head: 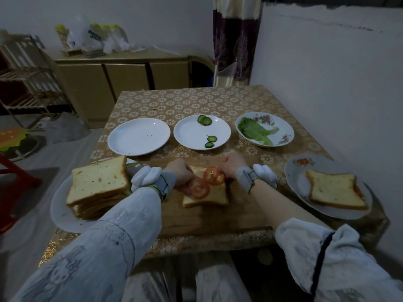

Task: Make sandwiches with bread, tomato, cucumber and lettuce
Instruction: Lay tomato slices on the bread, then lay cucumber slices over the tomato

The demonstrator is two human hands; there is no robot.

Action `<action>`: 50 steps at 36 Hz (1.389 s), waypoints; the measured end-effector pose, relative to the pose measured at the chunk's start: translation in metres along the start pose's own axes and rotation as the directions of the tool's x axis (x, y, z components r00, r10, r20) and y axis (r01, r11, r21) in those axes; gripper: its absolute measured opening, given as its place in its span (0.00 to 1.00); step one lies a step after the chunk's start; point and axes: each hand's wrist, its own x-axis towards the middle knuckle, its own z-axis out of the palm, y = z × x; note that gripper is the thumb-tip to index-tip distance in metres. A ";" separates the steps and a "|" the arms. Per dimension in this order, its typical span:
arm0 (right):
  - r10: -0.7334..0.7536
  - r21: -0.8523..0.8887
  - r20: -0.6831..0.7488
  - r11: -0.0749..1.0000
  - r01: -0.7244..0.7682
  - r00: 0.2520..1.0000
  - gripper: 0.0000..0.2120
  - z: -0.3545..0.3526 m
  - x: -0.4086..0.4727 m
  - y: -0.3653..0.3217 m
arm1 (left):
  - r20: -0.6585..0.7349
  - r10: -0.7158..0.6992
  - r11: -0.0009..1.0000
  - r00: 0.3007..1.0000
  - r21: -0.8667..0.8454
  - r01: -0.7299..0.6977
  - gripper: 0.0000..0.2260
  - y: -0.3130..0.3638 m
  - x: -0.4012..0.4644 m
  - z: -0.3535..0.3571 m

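Red tomato rings (206,182) by the fingers (187,188) on golden-brown bread (214,196); beyond them, dark-green cucumber slices (204,120), a pink-flowered white plate (283,131), and gold-floral bench cloth (185,101).

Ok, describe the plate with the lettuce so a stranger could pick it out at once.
On the patterned table, three plates stand in a row beyond the cutting board. Take the rightmost plate. It alone has painted flowers and holds lettuce; its neighbours are plain white.

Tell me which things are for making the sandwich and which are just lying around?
For the sandwich: bread slice, tomato slices, bread stack, cucumber slices, lettuce, finished sandwich.

Just lying around: plastic bags, wooden rack, cabinet.
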 end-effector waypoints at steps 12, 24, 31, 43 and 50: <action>-0.076 -0.044 -0.103 0.996 0.071 0.992 0.15 -0.012 0.019 -0.005 | -0.066 0.075 0.926 0.995 0.374 -0.045 0.10 0.017 0.027 -0.018; -0.298 -0.358 -0.019 0.893 0.272 0.954 0.22 -0.015 0.093 -0.033 | -0.254 0.229 0.902 0.940 0.418 -0.107 0.14 0.040 0.086 -0.030; -0.304 -0.507 0.124 0.799 0.324 0.945 0.20 -0.007 0.122 -0.036 | -0.342 0.265 0.904 0.902 0.415 -0.108 0.14 0.043 0.127 -0.033; -0.267 -0.373 0.236 0.863 0.341 0.934 0.23 -0.015 0.130 -0.042 | -0.375 0.209 0.934 0.903 0.351 -0.070 0.15 0.054 0.164 -0.029; -0.292 -0.519 0.265 0.760 0.391 0.919 0.16 -0.018 0.129 -0.043 | -0.422 0.197 0.957 0.885 0.278 -0.080 0.16 0.068 0.181 -0.036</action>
